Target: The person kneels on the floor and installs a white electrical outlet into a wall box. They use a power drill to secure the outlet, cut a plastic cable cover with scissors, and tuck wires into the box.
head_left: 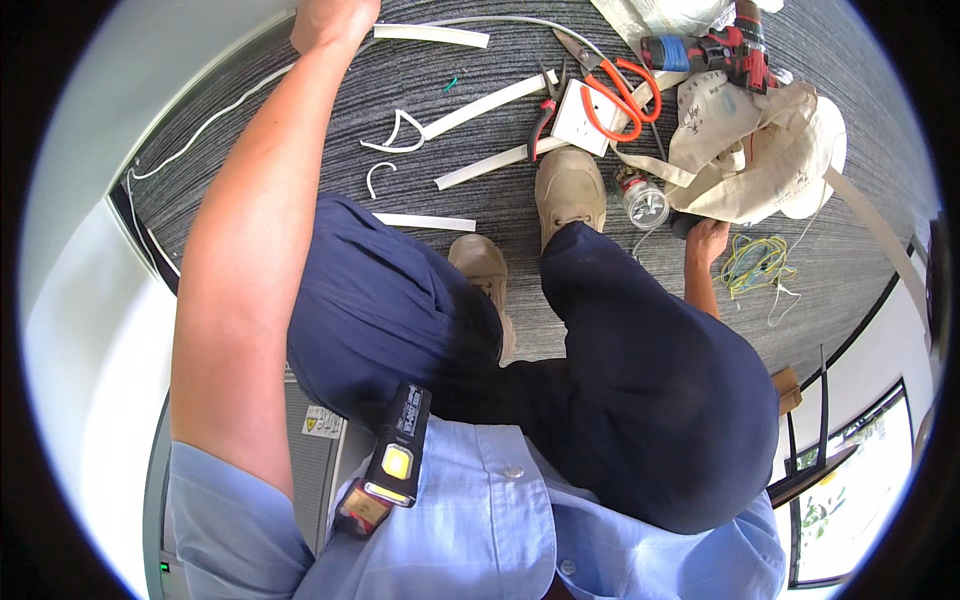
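Note:
My left arm reaches to the far edge of the view, and my left hand [333, 22] is cut off there with its fingers out of sight. Close by it lie a white trunking strip [432, 36] and a grey cable [520, 20]. On the right, beyond my knee, my right hand [709, 241] is low to the carpet with its fingers curled around a dark object [685, 224]. That object is partly under the edge of a cream canvas bag [745, 160], so its kind does not show. A clear jar [645, 205] of small parts stands just left of it.
Orange-handled scissors [625, 100] lie over a white square plate [584, 118], beside red-black pliers [543, 125]. A cordless drill [715, 52] is at the far right. Cut trunking pieces [490, 105] are scattered about. Yellow-green wire [755, 265] lies by my right hand. A wall [80, 240] borders the left.

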A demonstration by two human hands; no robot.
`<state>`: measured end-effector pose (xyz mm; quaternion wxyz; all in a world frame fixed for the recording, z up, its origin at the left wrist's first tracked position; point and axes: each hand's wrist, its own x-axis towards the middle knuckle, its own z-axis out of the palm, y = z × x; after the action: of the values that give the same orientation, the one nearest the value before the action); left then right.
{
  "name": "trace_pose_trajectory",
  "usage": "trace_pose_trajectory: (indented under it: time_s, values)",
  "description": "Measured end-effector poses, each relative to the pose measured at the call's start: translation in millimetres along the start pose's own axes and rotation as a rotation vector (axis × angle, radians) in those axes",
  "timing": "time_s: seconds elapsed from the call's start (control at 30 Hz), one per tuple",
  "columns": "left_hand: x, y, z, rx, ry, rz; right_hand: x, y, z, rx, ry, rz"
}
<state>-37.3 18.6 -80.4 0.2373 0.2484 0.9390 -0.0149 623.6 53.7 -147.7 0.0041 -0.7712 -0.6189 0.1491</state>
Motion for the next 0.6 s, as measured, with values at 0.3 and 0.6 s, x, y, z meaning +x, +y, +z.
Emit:
trace_pose_trajectory:
  time_s: [0.3, 0.6]
  values:
    - [-5.6, 1.7, -9.9, -0.057, -0.078, -0.023, 18.8, 36.2, 13.1, 0.163, 0.114, 0.09]
    - [-20.4, -0.3, -7.8, -0.006, -0.027, 0.038, 26.4, 32.6, 21.4, 0.346, -0.026, 0.146]
